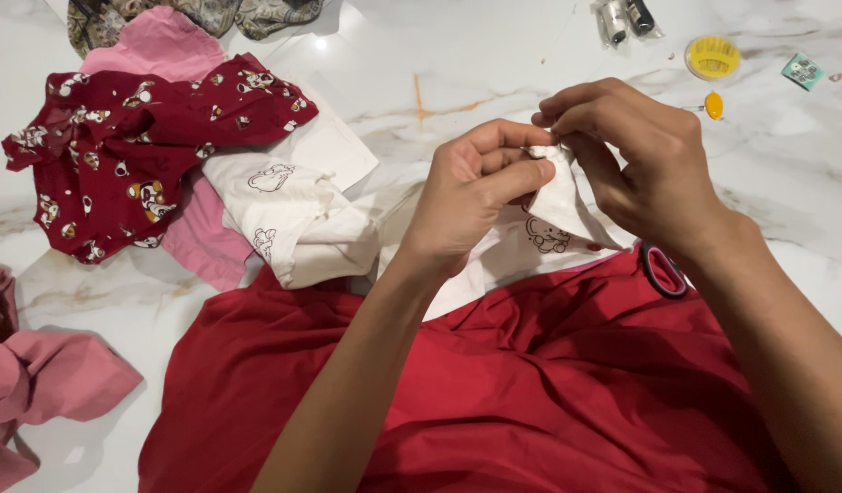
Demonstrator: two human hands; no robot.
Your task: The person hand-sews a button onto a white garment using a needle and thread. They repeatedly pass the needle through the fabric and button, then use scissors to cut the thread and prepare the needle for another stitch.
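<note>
White cotton, printed with small outline cartoon figures, is what we have between our fingers: a folded edge of the white cloth [558, 205] is lifted off the marble table [457, 64] and held up between both hands. Our left hand [471, 201] pinches the fold from the left, thumb pressed over the curled fingers; our right hand [636, 155] pinches the same tip from the right and above, fingertips pressed together on it. The two grips nearly touch, so the cloth's free length hangs down and away from them toward us, its long axis running from the pinched tip to the red fabric [531, 393] spread below. Pink-handled scissors [663, 269] lie just under our right wrist. A patterned red garment [129, 146] sits well apart at the left, and a yellow round case [711, 57] at far right.
</note>
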